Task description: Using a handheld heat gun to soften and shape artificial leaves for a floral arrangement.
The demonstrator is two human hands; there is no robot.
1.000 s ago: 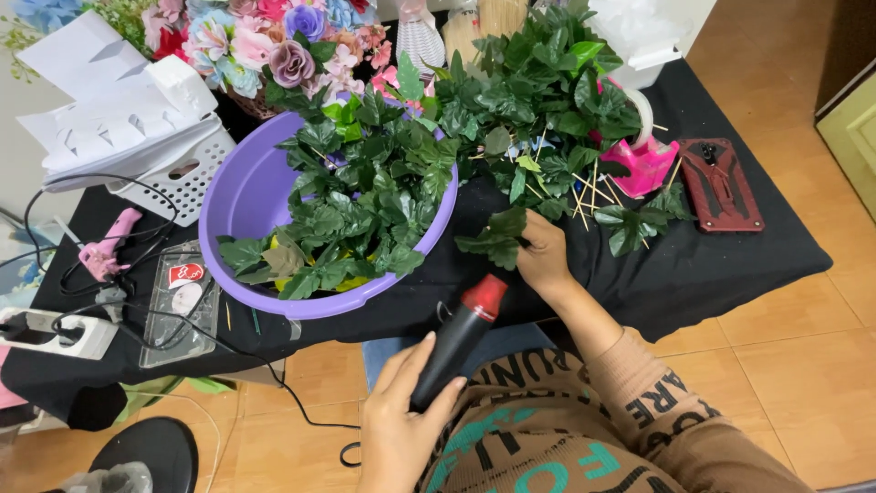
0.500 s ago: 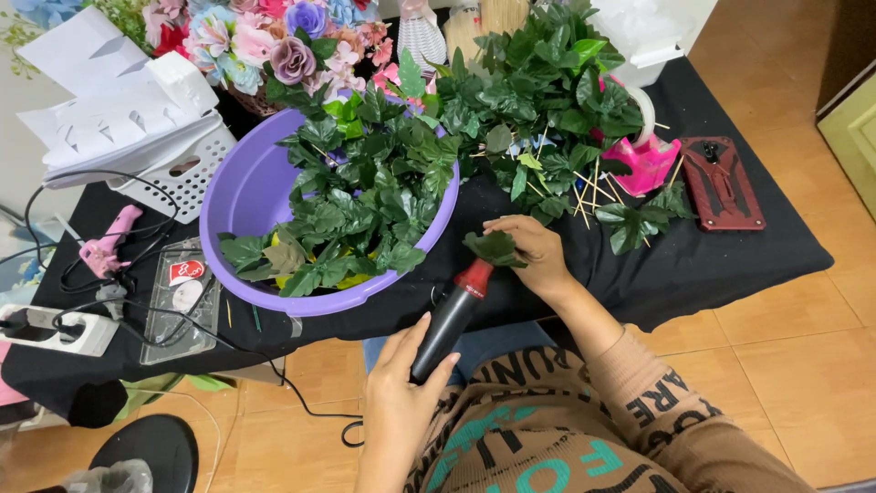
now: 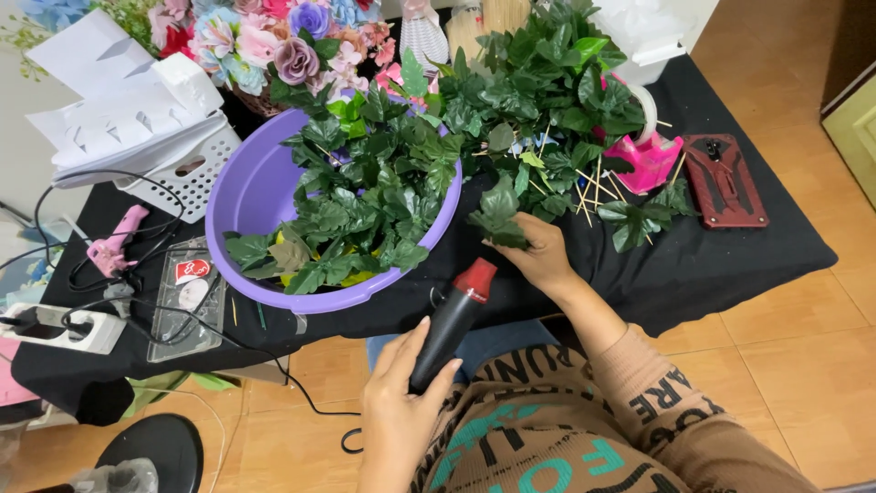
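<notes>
My left hand (image 3: 401,402) grips the heat gun (image 3: 452,321), red nozzle near the table's (image 3: 693,265) front edge; right hand (image 3: 540,256) pinches a leaf sprig (image 3: 497,215) there. Risk: nozzle scorches fingers or leaf, being so close.

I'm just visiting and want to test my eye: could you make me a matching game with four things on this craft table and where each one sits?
Things:
1. black heat tool with red nozzle
2. green artificial leaf sprig
3. round purple plastic basin
4. dark red phone case

Places:
A. flat on the black cloth, far right
B. in the left hand
C. left of the hands, filled with leaves
D. in the right hand

Pairs: 1-B, 2-D, 3-C, 4-A
</notes>
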